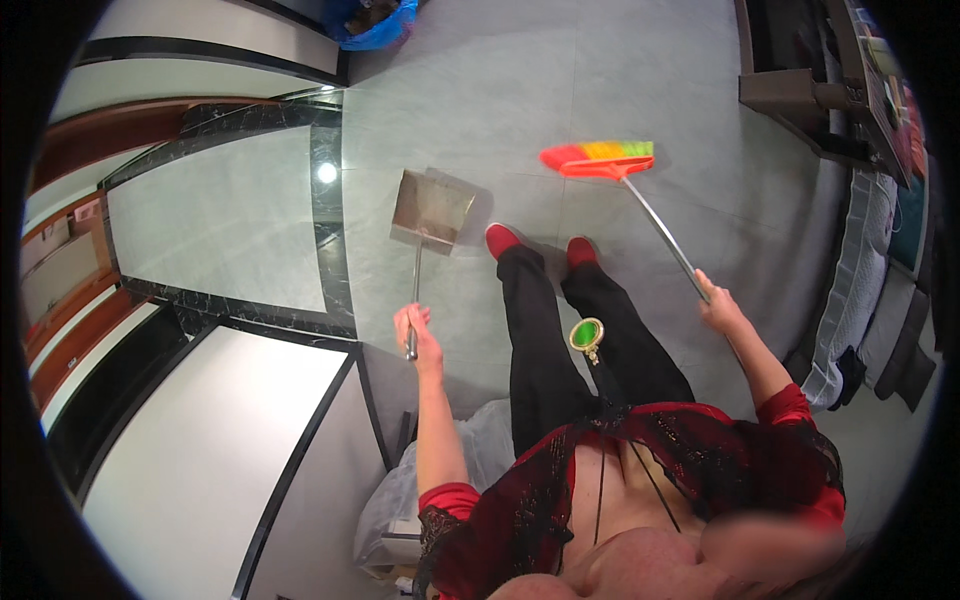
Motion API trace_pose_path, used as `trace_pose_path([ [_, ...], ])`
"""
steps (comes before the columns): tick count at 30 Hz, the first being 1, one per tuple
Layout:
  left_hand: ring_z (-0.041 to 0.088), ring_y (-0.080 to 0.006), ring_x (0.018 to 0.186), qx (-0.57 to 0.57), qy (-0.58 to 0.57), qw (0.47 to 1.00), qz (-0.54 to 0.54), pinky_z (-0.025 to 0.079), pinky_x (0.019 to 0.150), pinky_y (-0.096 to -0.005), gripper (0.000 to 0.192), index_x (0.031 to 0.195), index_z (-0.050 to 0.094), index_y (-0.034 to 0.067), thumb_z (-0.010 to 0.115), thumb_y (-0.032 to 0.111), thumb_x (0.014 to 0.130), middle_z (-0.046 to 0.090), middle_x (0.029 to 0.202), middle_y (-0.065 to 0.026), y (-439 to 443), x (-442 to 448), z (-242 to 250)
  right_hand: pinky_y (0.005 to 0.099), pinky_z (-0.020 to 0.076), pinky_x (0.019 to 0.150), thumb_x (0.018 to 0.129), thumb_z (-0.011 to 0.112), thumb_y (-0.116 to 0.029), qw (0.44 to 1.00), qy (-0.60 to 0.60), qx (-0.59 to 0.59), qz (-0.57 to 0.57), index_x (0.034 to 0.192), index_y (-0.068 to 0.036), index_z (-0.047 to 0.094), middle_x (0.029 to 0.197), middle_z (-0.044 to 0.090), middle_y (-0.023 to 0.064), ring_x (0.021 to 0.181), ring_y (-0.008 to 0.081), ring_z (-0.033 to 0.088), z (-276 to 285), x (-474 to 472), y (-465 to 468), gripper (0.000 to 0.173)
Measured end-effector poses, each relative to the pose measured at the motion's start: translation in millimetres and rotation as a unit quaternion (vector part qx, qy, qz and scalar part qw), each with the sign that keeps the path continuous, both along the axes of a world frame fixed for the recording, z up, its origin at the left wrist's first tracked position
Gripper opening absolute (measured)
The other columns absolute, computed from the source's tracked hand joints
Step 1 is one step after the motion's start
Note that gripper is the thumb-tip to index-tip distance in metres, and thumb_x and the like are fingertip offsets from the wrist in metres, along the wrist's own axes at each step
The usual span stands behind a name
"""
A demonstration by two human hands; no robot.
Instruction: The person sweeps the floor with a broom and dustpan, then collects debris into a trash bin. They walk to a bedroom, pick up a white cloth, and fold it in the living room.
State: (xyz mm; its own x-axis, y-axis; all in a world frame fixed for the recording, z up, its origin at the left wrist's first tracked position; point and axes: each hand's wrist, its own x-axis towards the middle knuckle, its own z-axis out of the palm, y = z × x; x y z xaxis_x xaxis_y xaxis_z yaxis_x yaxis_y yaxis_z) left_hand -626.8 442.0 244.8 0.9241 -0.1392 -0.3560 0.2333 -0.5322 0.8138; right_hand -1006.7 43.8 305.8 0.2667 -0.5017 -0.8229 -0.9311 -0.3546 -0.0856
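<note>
My left hand is closed around the metal handle of a long-handled dustpan, whose square metal pan is at the left of my feet. The pan casts a shadow on the grey tiled floor; whether it touches the floor I cannot tell. In my right hand is the grey pole of a broom. Its head has an orange-red base and red, yellow and green bristles, and lies beyond my feet, to the right of the dustpan. A green pendant with a gold-coloured rim hangs in front of my black trousers.
A blue plastic bag stands at the top left near a white panel with black edging. A doorway with a black marble threshold is at left. A white cabinet and a clear plastic bag are at lower left; dark furniture stands at right.
</note>
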Motion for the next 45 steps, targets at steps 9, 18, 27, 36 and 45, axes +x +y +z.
trace_pose_path([
  [9,0.054,-0.0209,0.072,-0.056,-0.057,0.982,-0.170,0.047,0.065,-0.0314,0.020,0.080,0.054,-0.004,0.052,0.012,0.091,0.054,0.087,-0.0122,-52.3,41.4,-23.7,0.0307,0.0414,0.044,0.082,0.052,-0.003,0.929,-0.087,0.011,-0.359,0.143,-0.010,0.026,0.062,0.050,0.0033,0.048,0.0151,0.048,-52.7,-27.4,-45.3,0.067],
  [18,0.052,-0.0269,0.068,-0.044,-0.081,0.956,-0.279,0.043,0.061,-0.0344,0.018,0.075,0.053,-0.002,0.055,0.010,0.089,0.053,0.080,-0.0135,-75.8,46.3,-20.0,0.0264,0.0281,0.037,0.089,0.051,-0.004,0.798,-0.135,0.205,-0.551,0.146,-0.025,0.018,0.056,0.031,-0.0048,0.041,0.0071,0.030,-46.0,35.8,31.1,0.069],
  [27,0.053,-0.0291,0.069,-0.049,-0.099,0.948,-0.298,0.044,0.063,-0.0370,0.018,0.075,0.053,-0.001,0.055,0.010,0.088,0.053,0.080,-0.0139,-79.5,48.8,-23.2,0.0198,0.0248,0.040,0.092,0.047,-0.006,0.693,-0.225,0.482,-0.487,0.143,-0.025,0.026,0.058,0.027,-0.0084,0.043,0.0022,0.027,-13.7,182.5,132.9,0.059],
  [36,0.053,-0.0265,0.070,-0.060,-0.055,0.973,-0.216,0.043,0.063,-0.0341,0.019,0.078,0.055,-0.002,0.053,0.013,0.089,0.053,0.081,-0.0132,-71.1,60.8,-27.0,0.0201,0.0237,0.038,0.091,0.047,-0.005,0.736,-0.209,0.448,-0.463,0.147,-0.026,0.018,0.057,0.027,-0.0077,0.043,0.0026,0.028,49.7,171.1,97.9,0.066],
  [45,0.055,-0.0194,0.073,-0.059,-0.043,0.991,-0.115,0.045,0.065,-0.0292,0.019,0.079,0.056,-0.004,0.050,0.011,0.090,0.054,0.085,-0.0103,-5.6,47.7,-24.5,0.0250,0.0313,0.039,0.086,0.050,-0.006,0.917,-0.216,0.163,-0.293,0.146,-0.008,0.019,0.057,0.033,-0.0055,0.044,0.0060,0.032,27.2,173.6,24.8,0.067],
])
